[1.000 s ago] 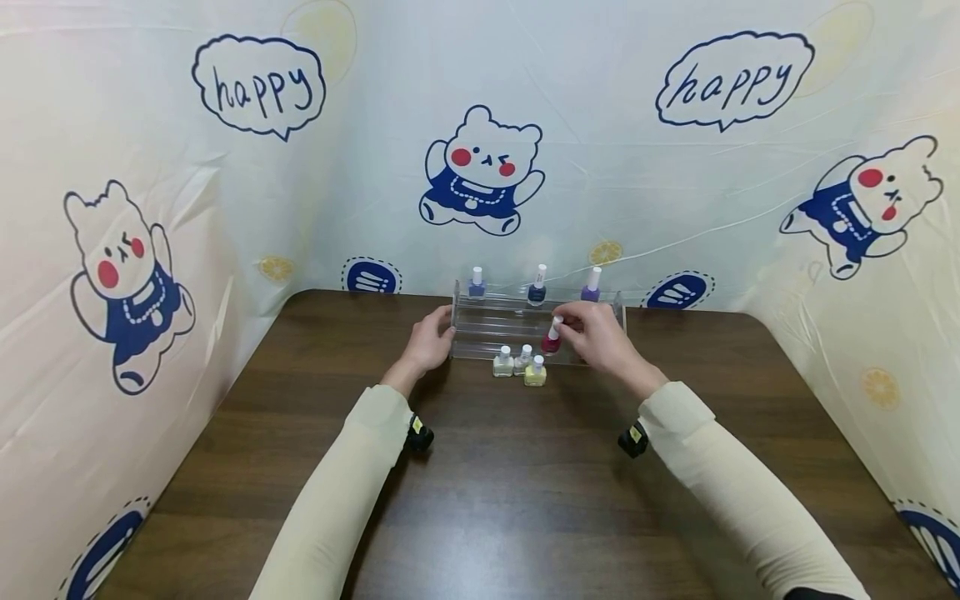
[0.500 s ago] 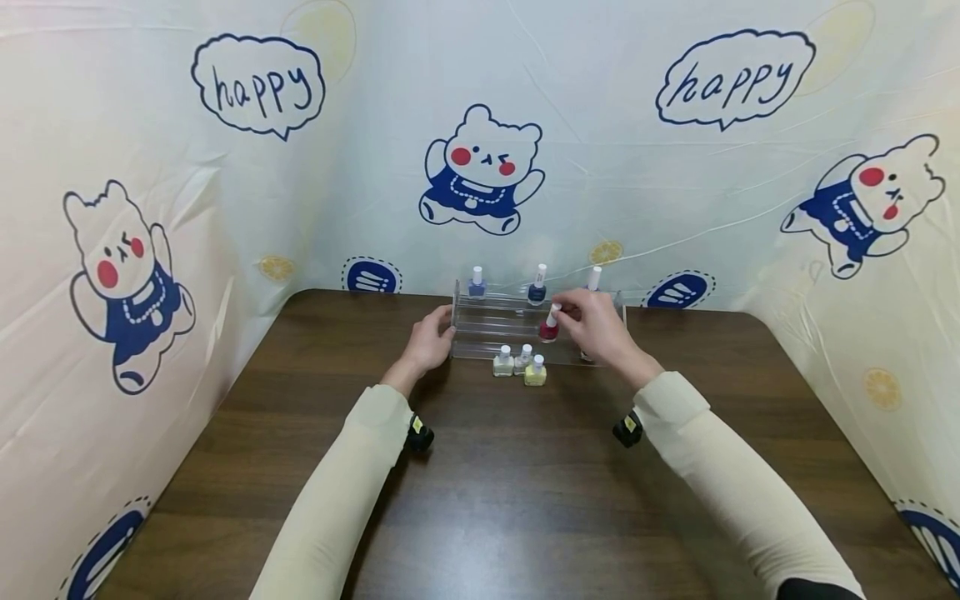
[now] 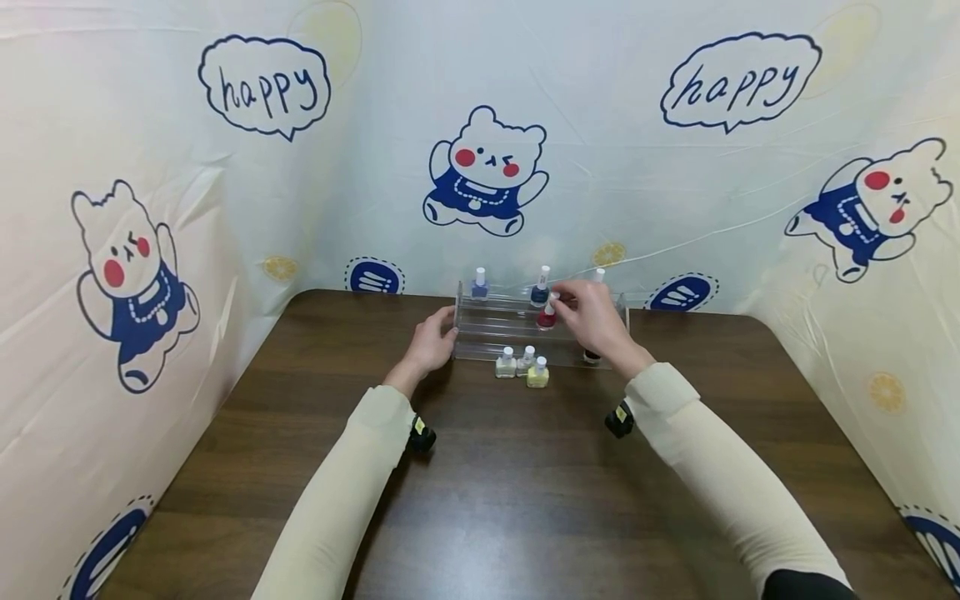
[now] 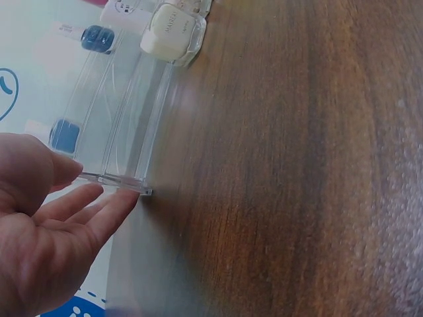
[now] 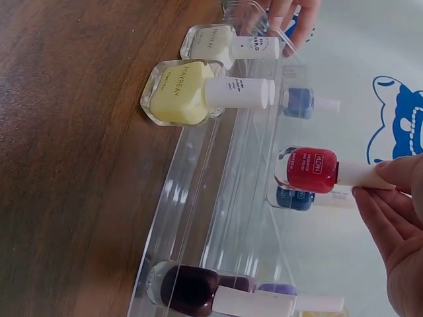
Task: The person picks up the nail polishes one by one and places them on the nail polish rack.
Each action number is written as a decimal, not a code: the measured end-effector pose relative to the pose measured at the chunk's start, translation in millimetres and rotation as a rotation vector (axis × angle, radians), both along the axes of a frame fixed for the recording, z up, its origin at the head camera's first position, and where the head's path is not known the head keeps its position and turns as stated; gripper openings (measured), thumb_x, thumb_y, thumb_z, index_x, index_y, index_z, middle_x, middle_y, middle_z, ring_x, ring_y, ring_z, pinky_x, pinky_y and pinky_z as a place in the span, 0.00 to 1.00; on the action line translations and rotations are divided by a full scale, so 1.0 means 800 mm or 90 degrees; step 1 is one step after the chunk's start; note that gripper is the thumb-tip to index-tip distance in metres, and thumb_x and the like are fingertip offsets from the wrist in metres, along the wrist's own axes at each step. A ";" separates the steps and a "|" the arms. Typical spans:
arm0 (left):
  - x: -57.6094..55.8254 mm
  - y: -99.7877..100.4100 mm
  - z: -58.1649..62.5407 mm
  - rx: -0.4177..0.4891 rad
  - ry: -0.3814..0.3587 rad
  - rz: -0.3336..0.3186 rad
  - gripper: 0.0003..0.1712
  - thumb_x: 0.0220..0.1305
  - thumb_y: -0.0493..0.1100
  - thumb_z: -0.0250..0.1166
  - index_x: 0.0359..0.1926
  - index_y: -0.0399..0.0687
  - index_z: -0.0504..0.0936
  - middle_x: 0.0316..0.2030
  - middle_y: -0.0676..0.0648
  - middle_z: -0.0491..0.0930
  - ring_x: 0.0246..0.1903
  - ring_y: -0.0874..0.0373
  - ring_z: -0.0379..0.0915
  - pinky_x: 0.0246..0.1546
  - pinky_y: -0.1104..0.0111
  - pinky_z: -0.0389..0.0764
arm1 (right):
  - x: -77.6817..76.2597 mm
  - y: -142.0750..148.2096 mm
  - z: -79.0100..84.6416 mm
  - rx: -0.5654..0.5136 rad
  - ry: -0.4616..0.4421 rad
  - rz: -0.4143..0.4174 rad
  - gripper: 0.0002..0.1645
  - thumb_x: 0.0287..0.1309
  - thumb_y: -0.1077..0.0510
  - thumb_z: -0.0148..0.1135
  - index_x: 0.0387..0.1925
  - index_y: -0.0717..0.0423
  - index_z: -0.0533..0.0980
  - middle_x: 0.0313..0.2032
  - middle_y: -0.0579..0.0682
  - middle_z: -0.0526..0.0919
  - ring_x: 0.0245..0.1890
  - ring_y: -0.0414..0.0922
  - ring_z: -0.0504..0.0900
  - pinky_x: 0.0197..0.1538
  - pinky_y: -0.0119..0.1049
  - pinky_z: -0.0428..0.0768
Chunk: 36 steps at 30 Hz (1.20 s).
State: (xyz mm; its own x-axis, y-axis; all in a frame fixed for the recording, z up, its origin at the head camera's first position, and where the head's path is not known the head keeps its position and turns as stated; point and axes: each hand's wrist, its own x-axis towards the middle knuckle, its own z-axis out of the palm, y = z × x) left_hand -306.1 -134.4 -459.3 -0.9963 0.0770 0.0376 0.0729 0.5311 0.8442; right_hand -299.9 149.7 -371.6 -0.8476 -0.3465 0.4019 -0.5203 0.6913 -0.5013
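The right grip (image 3: 594, 317) is pinching the white cylindrical cap (image 5: 357, 174) of a small red glass bottle (image 5: 310, 170), which is leaning over the clear plastic tiered rack (image 3: 491, 327); I cannot tell whether they are touching. The left grip (image 3: 432, 341) is resting, uncurled, against the rack's end. If pushed too far back, it could be toppling the dark blue glass bottle (image 3: 539, 295) behind

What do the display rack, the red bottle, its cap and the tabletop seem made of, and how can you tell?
Display rack: probably clear, glossy acrylic; see-through with bright edges.
Red bottle: likely smooth glass; thick clear base below the red.
Cap: probably smooth plastic; plain white, no metallic shine.
Tabletop: satin wood or wood-look laminate; brown grain, soft glare.
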 end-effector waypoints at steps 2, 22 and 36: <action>0.000 0.000 0.000 0.001 -0.001 -0.001 0.28 0.79 0.35 0.50 0.77 0.45 0.63 0.70 0.38 0.71 0.69 0.44 0.67 0.69 0.51 0.69 | -0.002 -0.001 -0.001 -0.002 0.001 0.001 0.14 0.69 0.65 0.63 0.53 0.65 0.83 0.48 0.60 0.87 0.44 0.51 0.87 0.49 0.47 0.86; 0.001 0.000 0.001 -0.002 0.003 -0.006 0.28 0.79 0.34 0.50 0.77 0.43 0.62 0.70 0.36 0.70 0.69 0.42 0.67 0.68 0.51 0.70 | -0.023 -0.014 -0.018 -0.001 -0.003 -0.017 0.15 0.68 0.67 0.63 0.53 0.69 0.81 0.48 0.63 0.87 0.45 0.54 0.87 0.49 0.48 0.86; 0.001 0.001 0.002 -0.003 0.003 -0.008 0.28 0.79 0.35 0.51 0.77 0.44 0.62 0.70 0.36 0.70 0.68 0.42 0.68 0.67 0.51 0.72 | -0.034 -0.014 -0.032 0.004 -0.007 -0.026 0.15 0.68 0.67 0.62 0.53 0.69 0.81 0.47 0.63 0.87 0.43 0.54 0.87 0.47 0.47 0.86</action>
State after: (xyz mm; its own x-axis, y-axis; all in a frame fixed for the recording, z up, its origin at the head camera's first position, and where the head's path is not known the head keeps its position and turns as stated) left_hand -305.2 -134.0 -458.0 -0.9951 0.0899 0.0421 0.0839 0.5339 0.8414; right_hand -327.0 138.3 -397.4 -0.8654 -0.3146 0.3901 -0.4864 0.7146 -0.5027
